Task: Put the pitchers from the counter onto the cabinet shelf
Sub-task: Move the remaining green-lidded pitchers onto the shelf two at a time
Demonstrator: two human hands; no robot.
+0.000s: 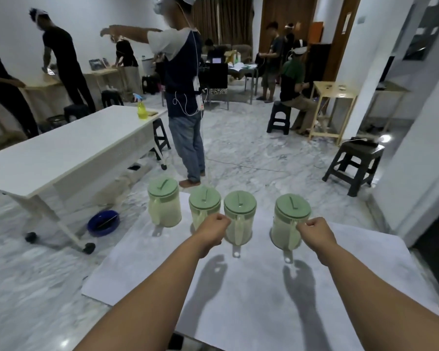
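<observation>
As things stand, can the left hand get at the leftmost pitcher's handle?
Probably yes. The left hand is closed at the second pitcher, but the leftmost pitcher stands just beside it, its handle facing the person, nothing between.

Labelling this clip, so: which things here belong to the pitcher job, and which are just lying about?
Job: four green-lidded pitchers on the white counter; left hand and right hand closed at two handles.

Lying about: yellow spray bottle, blue basin, black stools, long white table.
</observation>
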